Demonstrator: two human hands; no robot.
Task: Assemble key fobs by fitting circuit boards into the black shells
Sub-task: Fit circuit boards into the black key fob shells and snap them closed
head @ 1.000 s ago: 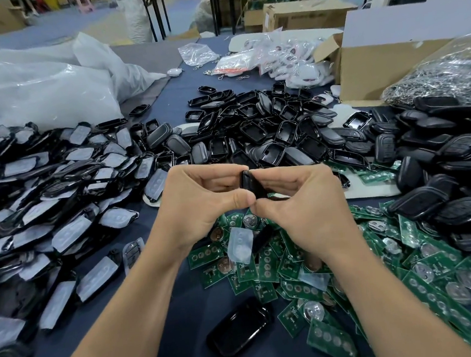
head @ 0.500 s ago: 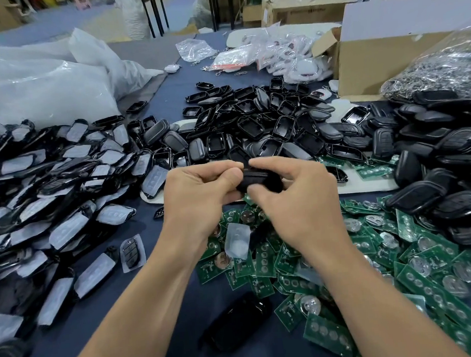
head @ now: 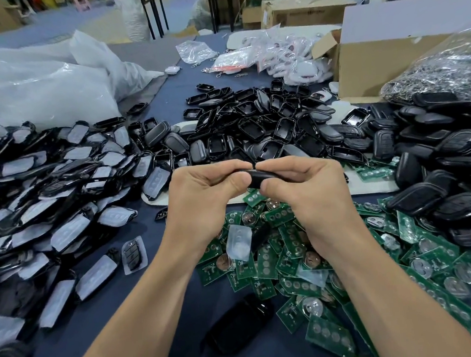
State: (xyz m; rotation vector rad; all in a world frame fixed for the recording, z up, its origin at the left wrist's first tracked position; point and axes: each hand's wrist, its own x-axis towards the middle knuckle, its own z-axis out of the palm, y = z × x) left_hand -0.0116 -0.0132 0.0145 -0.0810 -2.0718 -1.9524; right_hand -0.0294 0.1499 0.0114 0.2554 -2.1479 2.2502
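- Above the near middle of the tabletop (head: 168,300), a black key fob shell (head: 260,174) is held in the air between both hands, over the far edge of the green circuit boards (head: 289,259).
- Its long axis runs left to right across the view, roughly level, with one thin edge turned toward the camera.
- Only a short stretch of it shows between the thumbs: glossy black, smooth and rounded along the edge. Both ends are hidden inside the fingers, so I cannot tell which end faces which side.
- The left hand (head: 204,198) pinches the left end, thumb on the near side and curled fingers over the top.
- The right hand (head: 307,191) pinches the right end the same way; the two forefinger tips nearly meet above the shell.
- The circuit boards lie in a loose overlapping heap, several carrying round silver coin cells.
- A single black shell (head: 239,324) lies flat on the tabletop nearer the camera, just left of the boards.
- Open black shells (head: 267,129) are piled beyond the hands; film-covered shells (head: 43,196) fill the left side, and closed fobs (head: 442,158) are heaped on the right.
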